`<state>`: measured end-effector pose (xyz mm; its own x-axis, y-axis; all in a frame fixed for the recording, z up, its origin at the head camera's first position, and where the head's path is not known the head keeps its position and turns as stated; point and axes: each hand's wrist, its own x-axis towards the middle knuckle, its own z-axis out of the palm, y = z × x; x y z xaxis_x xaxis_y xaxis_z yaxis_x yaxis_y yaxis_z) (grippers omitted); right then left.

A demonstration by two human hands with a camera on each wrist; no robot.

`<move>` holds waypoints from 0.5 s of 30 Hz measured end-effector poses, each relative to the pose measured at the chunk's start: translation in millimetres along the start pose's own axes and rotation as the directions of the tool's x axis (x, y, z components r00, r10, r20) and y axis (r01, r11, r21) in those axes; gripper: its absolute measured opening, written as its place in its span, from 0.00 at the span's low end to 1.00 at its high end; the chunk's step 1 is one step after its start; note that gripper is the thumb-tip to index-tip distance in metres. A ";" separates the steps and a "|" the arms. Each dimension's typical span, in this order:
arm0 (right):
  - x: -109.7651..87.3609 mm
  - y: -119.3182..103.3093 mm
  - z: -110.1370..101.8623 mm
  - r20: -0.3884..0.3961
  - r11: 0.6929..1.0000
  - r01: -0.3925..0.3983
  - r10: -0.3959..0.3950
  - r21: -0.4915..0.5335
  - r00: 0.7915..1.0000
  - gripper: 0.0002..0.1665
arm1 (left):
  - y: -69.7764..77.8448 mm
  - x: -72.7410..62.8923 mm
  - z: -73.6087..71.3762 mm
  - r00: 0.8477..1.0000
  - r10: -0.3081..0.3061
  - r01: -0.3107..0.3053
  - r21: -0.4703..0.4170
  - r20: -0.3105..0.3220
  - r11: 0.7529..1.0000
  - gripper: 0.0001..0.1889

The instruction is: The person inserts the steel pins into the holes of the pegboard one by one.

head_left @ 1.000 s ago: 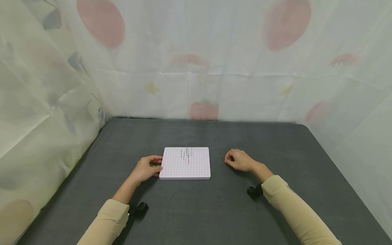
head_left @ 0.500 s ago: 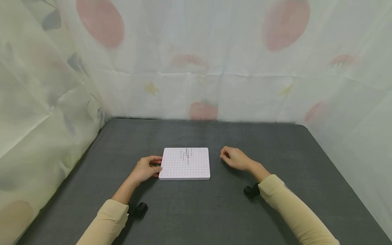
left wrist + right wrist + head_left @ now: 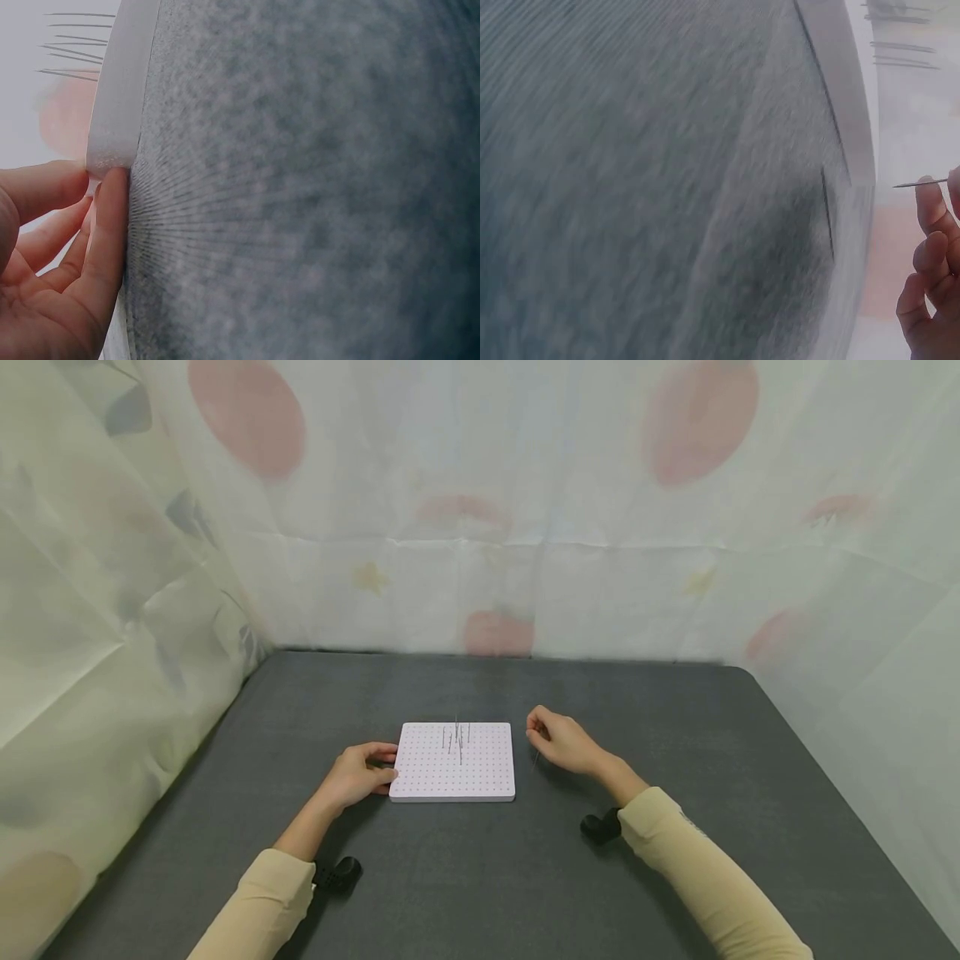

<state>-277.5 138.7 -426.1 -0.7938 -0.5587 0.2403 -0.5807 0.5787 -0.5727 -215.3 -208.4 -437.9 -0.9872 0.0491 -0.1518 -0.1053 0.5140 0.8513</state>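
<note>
A white board with a grid of small holes (image 3: 453, 777) lies on the dark table. Several thin metal needles (image 3: 461, 747) stand upright in its far half. At the board's left edge, my left hand (image 3: 360, 772) holds it between thumb and fingers. To the right of the board, my right hand (image 3: 566, 741) is raised above the table, pinching a thin needle (image 3: 915, 184) between thumb and index finger, its tip pointing toward the board. Another needle (image 3: 828, 214) lies on the table below that hand, close to the board's right side.
The dark grey table (image 3: 480, 877) extends around the board. A patterned curtain (image 3: 585, 593) hangs behind it and along the sides. Black wrist devices (image 3: 339, 874) sit under both sleeves.
My right hand has lifted from the table with a needle and moved left toward the board. The other needle stays on the table. The left hand and the board have held still.
</note>
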 end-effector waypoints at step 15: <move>12.6 -23.5 17.6 -0.066 0.996 -0.011 0.016 0.083 0.998 0.02 | 2.7 -2.2 -0.4 1.000 0.003 -0.003 -0.005 0.008 1.000 0.23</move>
<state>-270.6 107.6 -423.5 -0.8132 -0.5089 0.2822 -0.5551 0.5331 -0.6384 -213.4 -207.5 -435.1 -0.9865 0.0577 -0.1530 -0.1027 0.5098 0.8542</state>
